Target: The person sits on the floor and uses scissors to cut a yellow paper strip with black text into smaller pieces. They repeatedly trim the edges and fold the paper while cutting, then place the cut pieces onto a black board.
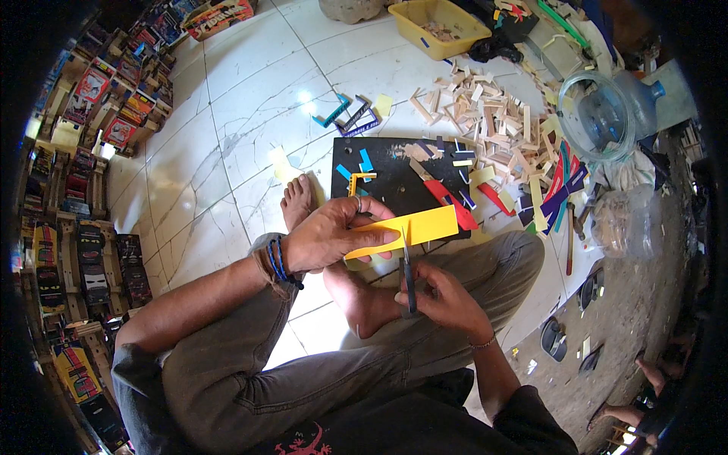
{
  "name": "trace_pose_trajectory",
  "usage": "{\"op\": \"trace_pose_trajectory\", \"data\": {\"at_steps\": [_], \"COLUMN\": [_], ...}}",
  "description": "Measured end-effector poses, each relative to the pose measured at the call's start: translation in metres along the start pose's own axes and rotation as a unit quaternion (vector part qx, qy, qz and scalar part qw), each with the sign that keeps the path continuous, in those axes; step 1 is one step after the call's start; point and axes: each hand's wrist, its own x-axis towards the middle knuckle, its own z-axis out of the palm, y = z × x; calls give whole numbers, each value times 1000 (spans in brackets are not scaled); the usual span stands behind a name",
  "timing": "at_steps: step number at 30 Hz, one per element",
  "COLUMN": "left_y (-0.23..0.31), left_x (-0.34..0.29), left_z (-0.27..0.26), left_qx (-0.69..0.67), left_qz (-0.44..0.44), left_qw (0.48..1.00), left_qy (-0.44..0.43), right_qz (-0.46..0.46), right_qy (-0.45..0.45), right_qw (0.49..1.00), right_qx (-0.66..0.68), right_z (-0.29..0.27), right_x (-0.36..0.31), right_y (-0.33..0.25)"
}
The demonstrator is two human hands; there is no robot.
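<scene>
A bright yellow strip (432, 225), which looks like paper or thin card, is pinched between the thumb and fingers of my left hand (337, 233). My right hand (442, 297) grips a pair of scissors (409, 277) with dark handles, its blades pointing up across the strip's middle. Beyond my hands lies a black board (379, 155) with blue scraps (366, 159) on it. A small yellow-orange angled piece (353, 182) rests there near my left fingers. A knife with a red handle (450, 205) lies on the board's right part, just past the strip.
A heap of small wooden pieces (493, 114) spreads over the tiles behind the board. Farther back stands a yellow basin (440, 30). To the right are a clear plastic container (599, 114) and a hammer (570, 243). Stacked packages (91, 265) line the left side.
</scene>
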Motion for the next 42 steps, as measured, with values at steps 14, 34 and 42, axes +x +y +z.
{"op": "trace_pose_trajectory", "data": {"at_steps": [14,34,42], "left_y": [-5,9,9], "left_x": [2,-1,-3], "left_z": [0,2,3], "left_qx": [-25,12,10], "left_qz": [-3,-39,-34], "left_qw": [1000,999,999], "left_qy": [5,24,9], "right_qz": [-2,30,21], "right_qy": [3,0,15], "right_qw": [1000,999,999], "right_qx": [-22,-19,-44], "right_z": [2,5,4], "right_x": [1,0,1], "right_y": [6,8,5]}}
